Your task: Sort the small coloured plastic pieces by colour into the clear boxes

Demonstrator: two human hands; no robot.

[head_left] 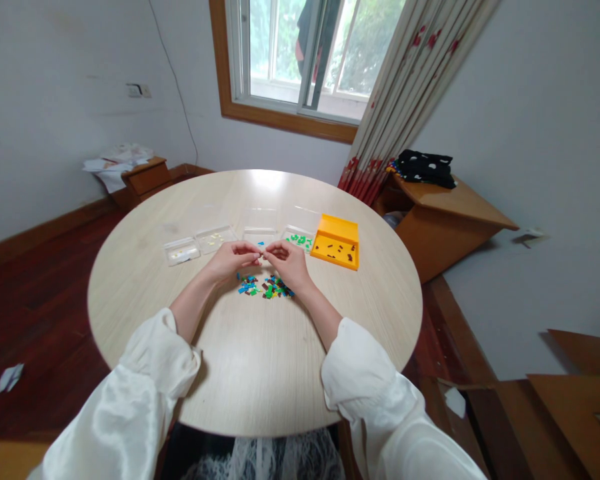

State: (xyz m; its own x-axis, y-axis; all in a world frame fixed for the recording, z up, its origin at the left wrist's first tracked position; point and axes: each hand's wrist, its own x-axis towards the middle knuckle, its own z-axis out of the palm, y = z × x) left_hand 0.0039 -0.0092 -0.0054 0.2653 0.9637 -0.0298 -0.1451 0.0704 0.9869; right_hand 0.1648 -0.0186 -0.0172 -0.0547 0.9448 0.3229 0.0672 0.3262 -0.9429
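Observation:
My left hand [237, 259] and my right hand [286, 259] meet at the fingertips above the middle of the table, both closed in a pinch. Whatever lies between the fingers is too small to make out. Just below them on the tabletop lie two loose piles of small building bricks, a left pile [249, 286] and a right pile [275, 288], in blue, green, brown and some yellow. Behind my hands stands a clear box [253, 231] with a bit of blue in it, partly hidden. A clear box of green bricks [299, 240] sits beyond my right hand.
An open yellow box [341, 230] holding dark brown pieces is at the right. Toward the left are a clear box with pale yellow pieces [216, 239] and a smaller clear box with white pieces [182, 253]. All rest on a round wooden table [260, 373].

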